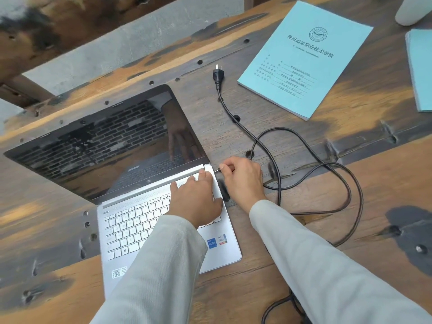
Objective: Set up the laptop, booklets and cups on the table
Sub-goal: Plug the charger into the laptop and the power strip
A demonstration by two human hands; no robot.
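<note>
Silver HP laptop (163,232): placed on the wooden tabletop (304,265), lid open, screen dark and showing only reflections; judged in position but not yet powered. Light-blue booklet (306,61): flat on the tabletop, well apart from the laptop toward the far right, cover up, printed title legible as Chinese characters. Second light-blue booklet (420,71): at the right frame edge, partly cut off, near the first. White cup-like object (411,10): top right corner, only the lower part visible; cannot confirm as a cup, count unknown. Black power cable (327,164): looped loosely on the tabletop right of the laptop, wall plug (218,74) lying unplugged beyond the laptop's far right corner. Progress judged partway: laptop and two booklets out, charger connection in hand, final tidy placement of booklets and cups seemingly outstanding. Left hand (196,199): resting on the right side of the keyboard deck, fingers (202,175) extended and fairly flat, reaching the hinge area, apparently steadying the machine; grips nothing. Right hand (243,181): just beside the laptop's right edge, fingers (225,166) curled narrow and pinched on the small barrel connector at the cable's end, tip pointed at the laptop's side; whether already seated in the port cannot be told. Dark blurred adapter-like shape (223,190): between the two hands, identity unclear.
</note>
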